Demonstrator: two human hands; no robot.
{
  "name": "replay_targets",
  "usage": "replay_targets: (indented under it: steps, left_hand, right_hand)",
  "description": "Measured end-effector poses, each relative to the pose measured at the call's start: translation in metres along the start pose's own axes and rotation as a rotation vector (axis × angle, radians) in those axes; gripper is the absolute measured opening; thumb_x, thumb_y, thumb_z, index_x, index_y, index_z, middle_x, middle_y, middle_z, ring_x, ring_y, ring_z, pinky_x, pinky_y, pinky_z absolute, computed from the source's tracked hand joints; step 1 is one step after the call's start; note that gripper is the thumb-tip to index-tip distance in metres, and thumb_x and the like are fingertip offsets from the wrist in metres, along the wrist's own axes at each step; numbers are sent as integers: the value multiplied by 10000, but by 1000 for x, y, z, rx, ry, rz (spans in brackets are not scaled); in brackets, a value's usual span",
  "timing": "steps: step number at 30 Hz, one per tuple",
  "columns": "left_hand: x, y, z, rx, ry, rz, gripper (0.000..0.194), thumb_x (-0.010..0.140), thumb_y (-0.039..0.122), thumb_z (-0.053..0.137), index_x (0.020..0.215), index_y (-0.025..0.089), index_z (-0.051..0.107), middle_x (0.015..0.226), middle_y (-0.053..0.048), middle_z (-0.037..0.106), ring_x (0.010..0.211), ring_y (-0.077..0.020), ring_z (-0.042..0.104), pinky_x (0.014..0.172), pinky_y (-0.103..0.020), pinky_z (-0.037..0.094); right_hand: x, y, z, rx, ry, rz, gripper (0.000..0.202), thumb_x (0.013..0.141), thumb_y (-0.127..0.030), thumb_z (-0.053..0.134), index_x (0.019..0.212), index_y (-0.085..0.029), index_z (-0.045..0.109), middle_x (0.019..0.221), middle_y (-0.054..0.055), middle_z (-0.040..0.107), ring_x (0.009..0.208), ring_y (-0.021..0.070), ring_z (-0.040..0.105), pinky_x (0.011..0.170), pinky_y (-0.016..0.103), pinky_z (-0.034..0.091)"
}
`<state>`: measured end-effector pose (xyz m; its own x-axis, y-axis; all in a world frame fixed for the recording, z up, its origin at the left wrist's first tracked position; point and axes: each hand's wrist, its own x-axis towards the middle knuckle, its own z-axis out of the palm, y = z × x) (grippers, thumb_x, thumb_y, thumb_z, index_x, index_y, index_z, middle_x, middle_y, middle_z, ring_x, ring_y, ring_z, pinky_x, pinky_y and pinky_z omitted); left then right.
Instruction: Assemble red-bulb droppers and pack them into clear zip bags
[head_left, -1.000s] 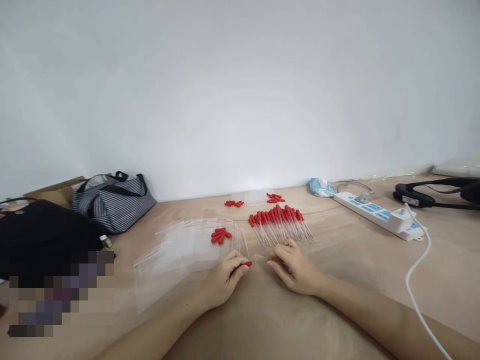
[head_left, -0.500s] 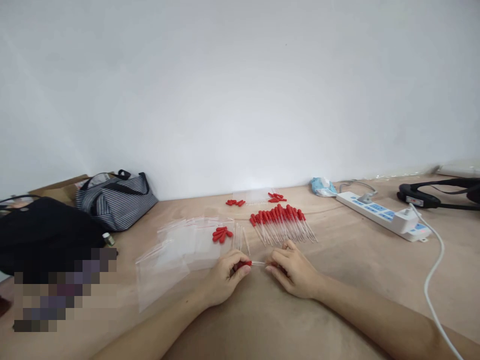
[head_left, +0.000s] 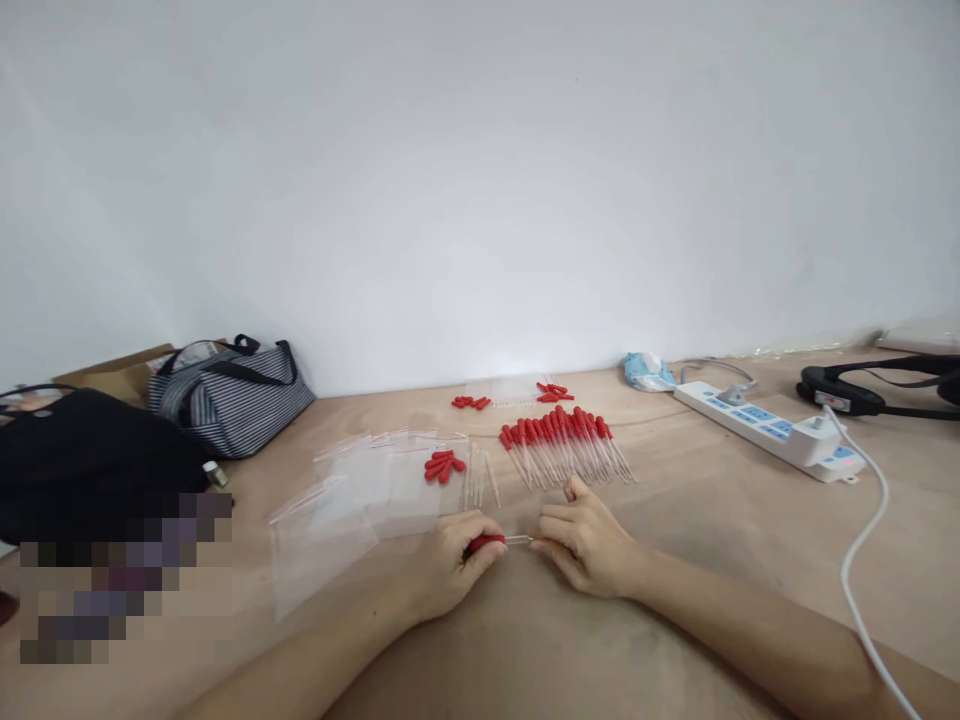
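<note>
Between thumb and fingers my left hand (head_left: 459, 562) grips a red rubber bulb (head_left: 486, 543). A clear thin tube (head_left: 517, 540) runs from the bulb to my right hand (head_left: 583, 540), whose fingers pinch its other end. Just beyond my hands lies a row of clear tubes with red bulbs (head_left: 566, 440) on them. Several loose clear tubes (head_left: 481, 478) rest beyond my left hand, beside loose red bulbs (head_left: 444, 466) lying on clear plastic bags (head_left: 360, 490).
Farther back are more red bulbs (head_left: 553, 392) near a clear bag. On the right lie a white power strip (head_left: 765, 425), a white cable (head_left: 851, 560) and black headgear (head_left: 840, 390). A striped bag (head_left: 232, 400) and a black bag (head_left: 97, 470) stand left.
The bulb and tube between my hands have shifted slightly toward me, and the bulb shows more between my left fingers. Both hands keep their hold.
</note>
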<state>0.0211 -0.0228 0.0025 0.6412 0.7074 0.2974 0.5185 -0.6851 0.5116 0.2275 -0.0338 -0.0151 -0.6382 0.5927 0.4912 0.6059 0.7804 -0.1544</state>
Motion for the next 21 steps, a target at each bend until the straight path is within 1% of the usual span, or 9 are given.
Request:
replay_targets:
  steps: [6,12,18,21]
  left_hand:
    - [-1,-3,3,60,15,81,189,822,221,408,694,166,536,639,-8,544,602,-131,498,581,-232,397]
    - [-2,0,3,90,23,134,190,828,211,396,717,155,540,634,-12,535,607,-133,495,576,-229,397]
    - [-1,-4,0,116,-35,185,200,840,201,402,752,153,576,677,-23,555,621,-131,508,585,-225,404]
    - [0,-4,0,124,-31,199,218,844,192,395,735,148,579,665,-25,546,623,-133,509,589,-228,402]
  right_hand:
    - [1,-7,6,26,30,15,220,834,-186,338,734,-166,533,654,20,570,564,114,430,642,290,231]
    - [4,-8,11,84,43,28,210,834,-181,338,752,-161,530,645,6,574,553,106,425,633,279,222]
    - [5,-7,10,64,28,14,215,841,-190,349,747,-163,541,665,17,587,562,107,437,638,279,218]
    - [4,-7,12,63,26,32,230,847,-189,340,757,-160,549,660,21,586,573,110,451,636,274,226]
